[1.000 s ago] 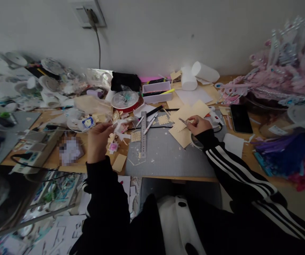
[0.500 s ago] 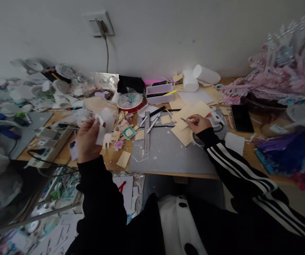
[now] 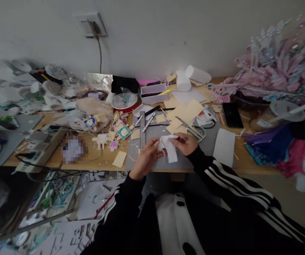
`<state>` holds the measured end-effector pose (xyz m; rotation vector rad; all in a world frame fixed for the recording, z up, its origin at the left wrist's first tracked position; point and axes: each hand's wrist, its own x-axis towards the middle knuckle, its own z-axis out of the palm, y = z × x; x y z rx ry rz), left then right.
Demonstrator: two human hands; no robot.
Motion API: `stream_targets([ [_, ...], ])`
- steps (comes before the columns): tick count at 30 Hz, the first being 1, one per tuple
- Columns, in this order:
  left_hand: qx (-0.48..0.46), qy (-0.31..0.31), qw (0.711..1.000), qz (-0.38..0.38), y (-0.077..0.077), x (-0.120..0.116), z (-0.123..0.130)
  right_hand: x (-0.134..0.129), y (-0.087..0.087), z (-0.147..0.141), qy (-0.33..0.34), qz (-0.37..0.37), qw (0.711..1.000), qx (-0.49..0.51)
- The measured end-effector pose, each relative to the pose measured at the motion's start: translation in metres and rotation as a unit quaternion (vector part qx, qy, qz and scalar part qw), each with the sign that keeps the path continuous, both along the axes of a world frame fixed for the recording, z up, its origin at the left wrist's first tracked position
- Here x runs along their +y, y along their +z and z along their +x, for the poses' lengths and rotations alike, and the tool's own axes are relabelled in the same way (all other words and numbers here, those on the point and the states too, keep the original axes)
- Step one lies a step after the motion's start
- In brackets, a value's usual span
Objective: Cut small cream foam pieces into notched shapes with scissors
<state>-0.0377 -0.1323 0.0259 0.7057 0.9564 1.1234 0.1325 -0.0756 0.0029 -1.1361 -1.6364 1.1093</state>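
Note:
My left hand (image 3: 148,156) and my right hand (image 3: 186,143) are close together above the grey cutting mat (image 3: 195,159). Both grip a limp white cloth-like piece (image 3: 171,152), my left fingers at its left side and my right thumb and fingers at its upper right edge. A thin strip dangles from it by the left fingers. Just beyond my right hand, scissors (image 3: 198,134) with pale green handles rest partly on cream sheets (image 3: 185,111). A steel ruler (image 3: 142,129) lies beyond my left hand, with a white pen (image 3: 148,122) beside it.
Small decorated pieces (image 3: 124,132) and a cream card (image 3: 119,159) are left of the ruler. A power strip (image 3: 39,152) with cables stands farther left. To the right are a white sheet (image 3: 224,147), a phone (image 3: 232,115), a lidded cup (image 3: 271,120) and pink tiaras (image 3: 271,67).
My left hand has moved right and nearer with the white piece. My right hand has left the scissors area and come down to the piece, now gripping it too. The view has shifted slightly.

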Motion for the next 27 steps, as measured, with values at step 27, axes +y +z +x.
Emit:
stream_targets([
  [27,0.178,-0.161,0.971,-0.019,-0.013,-0.018,0.006,-0.037,-0.018,0.047,-0.141,-0.025,0.982,-0.126],
])
